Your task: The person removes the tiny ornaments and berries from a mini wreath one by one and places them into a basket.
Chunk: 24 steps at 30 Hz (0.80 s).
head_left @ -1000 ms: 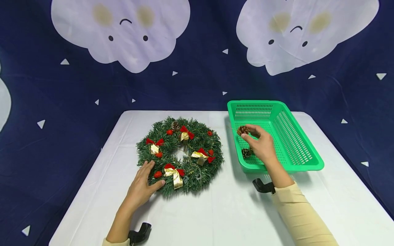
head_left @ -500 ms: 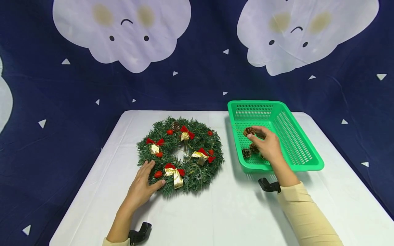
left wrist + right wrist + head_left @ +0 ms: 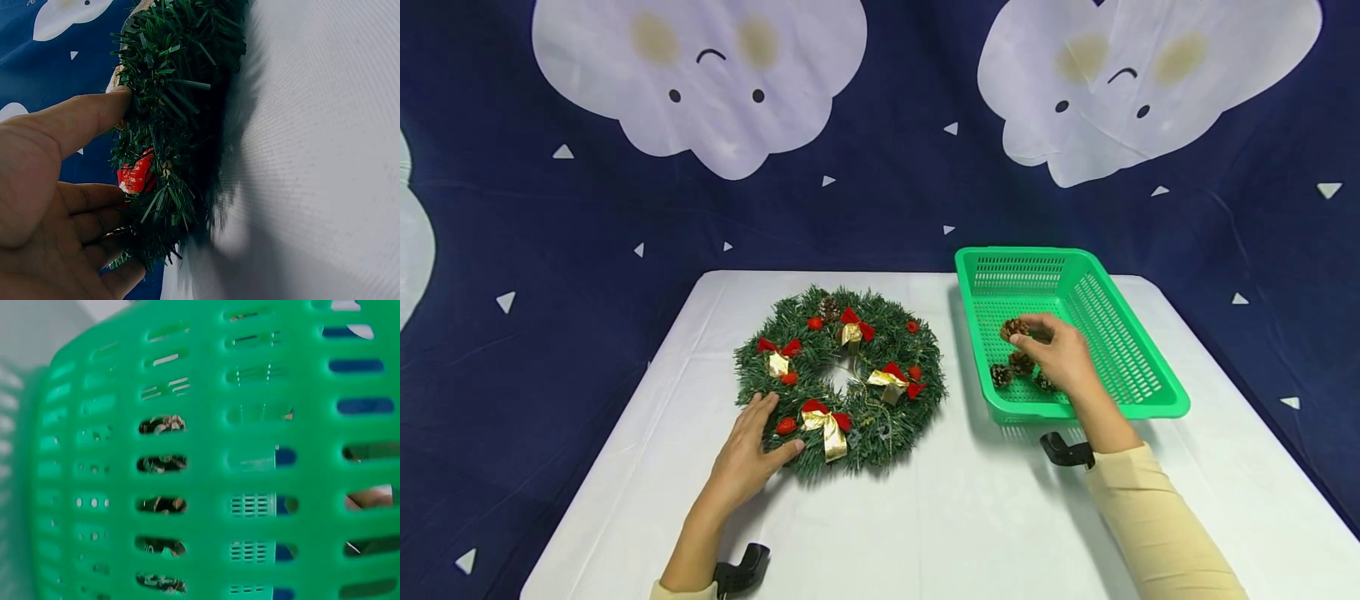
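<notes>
Brown pinecone [image 3: 1013, 330] — pinched in right hand [image 3: 1062, 357], left hand [image 3: 745, 457] touching wreath [image 3: 809, 360]

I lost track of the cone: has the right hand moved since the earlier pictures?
Yes: in the head view, the right hand, pinching a pine cone, has moved right, away from the green basket's left rim.

The basket [image 3: 1150, 410] looks smooth plastic, the wreath [image 3: 868, 429] bristly, the pinecones [image 3: 1014, 330] rough.

The right hand [image 3: 1060, 354] pinches a pinecone [image 3: 1013, 330] over the green basket [image 3: 1112, 333] — the left hand [image 3: 747, 454] touches a wreath [image 3: 868, 437].
</notes>
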Tool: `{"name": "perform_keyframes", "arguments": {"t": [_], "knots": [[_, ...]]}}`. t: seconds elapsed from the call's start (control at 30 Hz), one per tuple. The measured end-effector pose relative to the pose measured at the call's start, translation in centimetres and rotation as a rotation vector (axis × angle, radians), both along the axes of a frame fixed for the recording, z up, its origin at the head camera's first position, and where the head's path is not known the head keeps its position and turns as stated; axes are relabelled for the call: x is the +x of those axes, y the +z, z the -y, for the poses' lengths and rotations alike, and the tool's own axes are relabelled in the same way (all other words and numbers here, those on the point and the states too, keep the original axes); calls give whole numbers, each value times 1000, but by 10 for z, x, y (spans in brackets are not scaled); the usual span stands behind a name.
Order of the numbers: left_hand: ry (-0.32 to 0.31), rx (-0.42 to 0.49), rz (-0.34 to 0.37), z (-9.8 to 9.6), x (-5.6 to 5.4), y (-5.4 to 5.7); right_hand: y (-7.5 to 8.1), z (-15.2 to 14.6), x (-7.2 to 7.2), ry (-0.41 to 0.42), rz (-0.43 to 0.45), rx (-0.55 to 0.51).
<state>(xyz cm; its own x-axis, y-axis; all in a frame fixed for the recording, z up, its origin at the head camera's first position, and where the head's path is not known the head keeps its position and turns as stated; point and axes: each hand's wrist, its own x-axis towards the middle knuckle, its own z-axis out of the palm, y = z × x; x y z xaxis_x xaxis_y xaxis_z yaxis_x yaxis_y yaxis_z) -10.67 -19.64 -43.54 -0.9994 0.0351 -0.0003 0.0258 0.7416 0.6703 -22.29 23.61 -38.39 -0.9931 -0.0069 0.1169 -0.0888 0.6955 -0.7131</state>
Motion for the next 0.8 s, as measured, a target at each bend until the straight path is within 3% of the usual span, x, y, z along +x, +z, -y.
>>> {"name": "perform_keyframes", "arguments": {"t": [0.8], "knots": [[5,-7,2,-1,0,-1,-2,-22,-1,89,121,112]]}}
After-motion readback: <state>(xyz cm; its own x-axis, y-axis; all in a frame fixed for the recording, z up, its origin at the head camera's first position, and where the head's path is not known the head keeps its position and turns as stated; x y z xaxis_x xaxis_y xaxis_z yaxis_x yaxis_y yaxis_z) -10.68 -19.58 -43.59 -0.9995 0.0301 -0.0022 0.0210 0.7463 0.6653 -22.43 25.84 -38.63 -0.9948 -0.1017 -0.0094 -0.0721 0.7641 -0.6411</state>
